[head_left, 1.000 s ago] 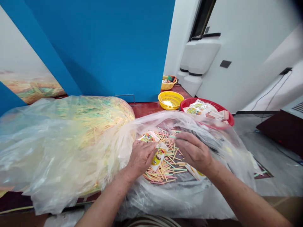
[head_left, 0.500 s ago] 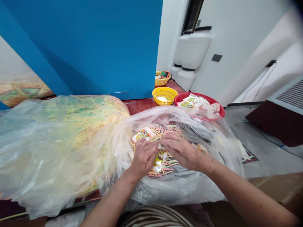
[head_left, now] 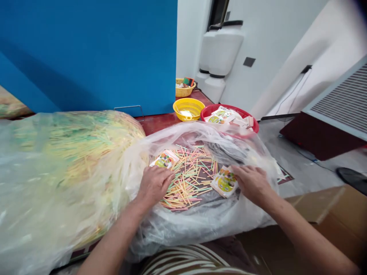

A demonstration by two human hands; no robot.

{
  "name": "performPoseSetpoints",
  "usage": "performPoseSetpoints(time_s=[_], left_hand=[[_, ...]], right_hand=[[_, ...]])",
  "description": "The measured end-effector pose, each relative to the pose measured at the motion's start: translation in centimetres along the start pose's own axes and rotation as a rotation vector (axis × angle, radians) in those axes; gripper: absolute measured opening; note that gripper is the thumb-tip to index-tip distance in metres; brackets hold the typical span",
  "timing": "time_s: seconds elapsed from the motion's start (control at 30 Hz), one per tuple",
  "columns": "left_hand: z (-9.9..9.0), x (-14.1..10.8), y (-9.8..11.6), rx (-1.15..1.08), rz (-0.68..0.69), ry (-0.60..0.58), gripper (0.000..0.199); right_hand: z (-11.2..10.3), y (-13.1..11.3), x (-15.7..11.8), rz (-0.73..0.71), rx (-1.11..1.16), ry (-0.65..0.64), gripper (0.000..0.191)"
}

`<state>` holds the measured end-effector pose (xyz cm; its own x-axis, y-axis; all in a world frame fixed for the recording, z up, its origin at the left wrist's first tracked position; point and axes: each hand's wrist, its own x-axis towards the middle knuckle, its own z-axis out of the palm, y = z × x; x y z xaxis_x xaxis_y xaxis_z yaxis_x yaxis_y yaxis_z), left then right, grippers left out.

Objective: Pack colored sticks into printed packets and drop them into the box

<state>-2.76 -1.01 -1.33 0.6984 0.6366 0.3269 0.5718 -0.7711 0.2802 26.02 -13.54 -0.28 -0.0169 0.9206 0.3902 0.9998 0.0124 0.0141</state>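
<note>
Thin pastel sticks [head_left: 189, 168] in yellow, pink and green lie loose inside a spread clear plastic bag [head_left: 200, 229]. My right hand [head_left: 252, 183] pinches the right edge of a printed white packet [head_left: 225, 182] over the right side of the sticks. A second printed packet [head_left: 165, 159] lies at the left edge of the pile. Just below it is my left hand [head_left: 155, 184], palm down, its fingers bent and close together over the sticks. Its fingertips are hidden, so what they hold, if anything, does not show.
A big plastic bag full of sticks [head_left: 71, 152] fills the left. Behind stand a yellow basket [head_left: 189, 104], another yellow basket [head_left: 183, 91] and a red basket [head_left: 246, 113] of packets. A blue panel [head_left: 86, 57] rises behind; a cardboard box [head_left: 329, 206] is at the right.
My hands have moved apart, the right one going right with a packet that was between them over the middle of the pile. More sticks now show. The camera view has shifted right.
</note>
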Motion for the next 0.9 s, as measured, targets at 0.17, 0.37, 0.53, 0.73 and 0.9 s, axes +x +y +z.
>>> performPoseSetpoints(time_s=[0.17, 0.37, 0.53, 0.73, 0.9], left_hand=[[-0.9, 0.3, -1.6, 0.216, -0.044, -0.235, 0.016], [-0.5, -0.7, -1.8, 0.253, -0.081, -0.303, 0.018], [-0.5, -1.4, -2.2, 0.177, -0.091, -0.26, 0.023], [-0.5, 1.1, -0.6, -0.206, -0.186, -0.106, 0.033], [0.1, 3.8, 1.8, -1.179, -0.408, -0.092, 0.044]], right_hand=[[0.3, -4.9, 5.1, -0.278, 0.076, -0.278, 0.018], [3.5, -11.9, 7.8, -0.641, 0.061, -0.544, 0.019], [4.2, -9.9, 7.3, -0.628, 0.066, -0.479, 0.017], [1.9, -6.8, 9.8, -0.304, 0.571, -0.474, 0.014], [2.1, -7.5, 10.3, 0.133, 1.5, -0.75, 0.034]])
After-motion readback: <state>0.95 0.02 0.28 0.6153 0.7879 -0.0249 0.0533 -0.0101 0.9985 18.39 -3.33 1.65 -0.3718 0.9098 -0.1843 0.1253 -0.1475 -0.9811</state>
